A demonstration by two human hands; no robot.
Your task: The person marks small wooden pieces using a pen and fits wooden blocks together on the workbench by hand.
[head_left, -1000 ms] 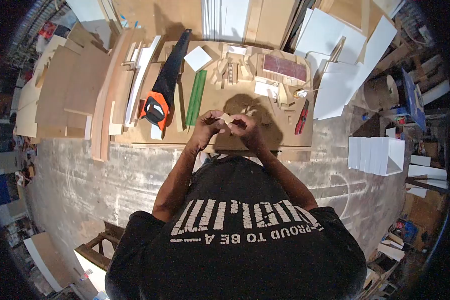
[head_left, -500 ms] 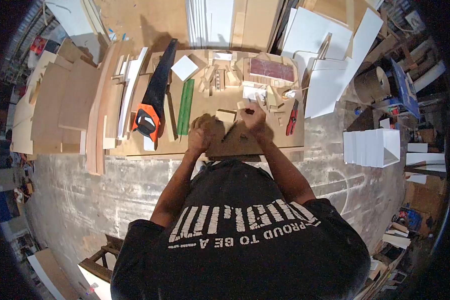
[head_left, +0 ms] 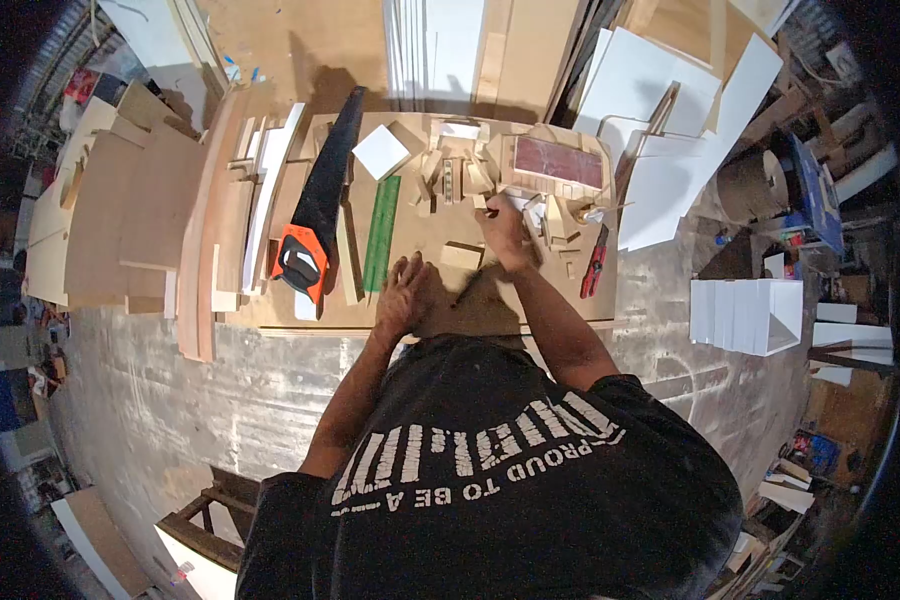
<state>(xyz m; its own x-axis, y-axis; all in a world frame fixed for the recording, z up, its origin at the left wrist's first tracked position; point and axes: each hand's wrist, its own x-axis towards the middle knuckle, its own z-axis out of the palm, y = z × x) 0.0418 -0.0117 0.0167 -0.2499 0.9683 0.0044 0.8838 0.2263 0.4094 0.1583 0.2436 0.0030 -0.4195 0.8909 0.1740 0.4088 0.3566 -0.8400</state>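
A person in a black T-shirt (head_left: 530,470) works at a cluttered wooden desk (head_left: 420,228), the left hand (head_left: 400,297) unclenched and empty, fingers spread at the near edge. Just beyond lie a dark slim item (head_left: 467,288) (too blurred to name) and a pale wooden block (head_left: 461,255), both beneath the reach of the right arm; a low sweep back by that forearm could nudge either one.

Farther in, the right hand (head_left: 506,235) has its grip closed, as best can be judged, on a small wooden piece (head_left: 479,201) at the fingertips — just short of a cluster of offcuts (head_left: 476,178). Crowding is the likeliest trouble there: a piece pressed in too hard could topple its neighbors, and a pinch on so small a part could slip.

To the left of the hands, a green strip (head_left: 381,235) lies near an orange-handled saw (head_left: 322,200); a careless leftward swing might meet its toothed edge. On the right sits a red cutter (head_left: 594,264) — whether its blade is out cannot be told — within range of a straying elbow. Toward the far edge rests a maroon-topped block (head_left: 558,163); beyond the desk, white sheets (head_left: 660,90) lean in overlapping layers and could slide if bumped.
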